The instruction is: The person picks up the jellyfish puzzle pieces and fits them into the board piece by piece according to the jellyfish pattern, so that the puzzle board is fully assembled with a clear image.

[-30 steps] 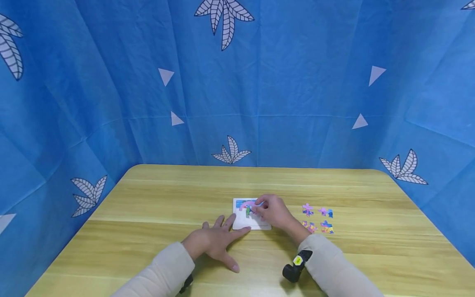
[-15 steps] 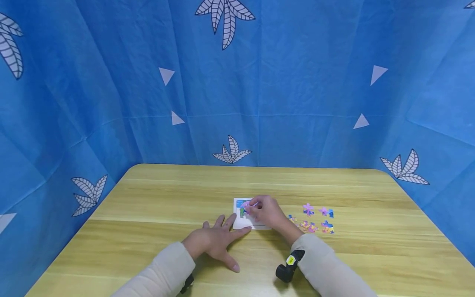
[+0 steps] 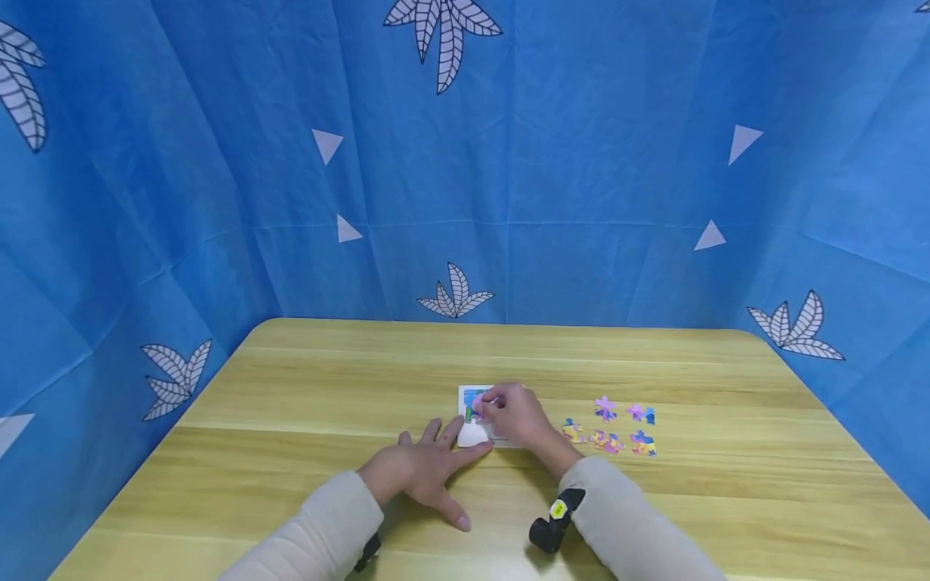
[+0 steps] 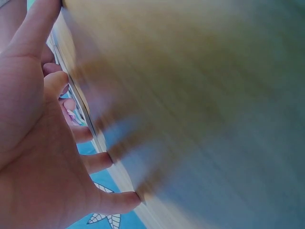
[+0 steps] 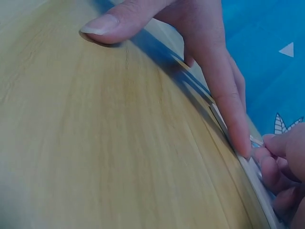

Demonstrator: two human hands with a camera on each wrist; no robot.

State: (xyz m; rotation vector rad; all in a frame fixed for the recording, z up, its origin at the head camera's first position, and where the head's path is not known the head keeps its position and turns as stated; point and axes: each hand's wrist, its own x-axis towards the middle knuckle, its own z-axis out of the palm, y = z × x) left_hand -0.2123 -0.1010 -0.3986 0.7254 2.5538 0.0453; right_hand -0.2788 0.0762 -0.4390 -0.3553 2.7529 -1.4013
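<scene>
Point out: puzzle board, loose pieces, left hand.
puzzle board (image 3: 465,394): head view, far left corner.
loose pieces (image 3: 605,409): head view, pink piece in the cluster.
left hand (image 3: 419,470): head view, back of the hand.

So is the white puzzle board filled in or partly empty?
Partly empty: the white puzzle board shows bare white, with loose colourful pieces beside it.

Head view bright, even, edges bowed; left wrist view motion-blurred; right wrist soft.

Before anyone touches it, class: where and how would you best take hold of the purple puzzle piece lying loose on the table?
Pinch the purple puzzle piece from above, by opposite edges. It lies flat on the table, apart from its neighbours, so a side approach probably finds no grip.
</scene>
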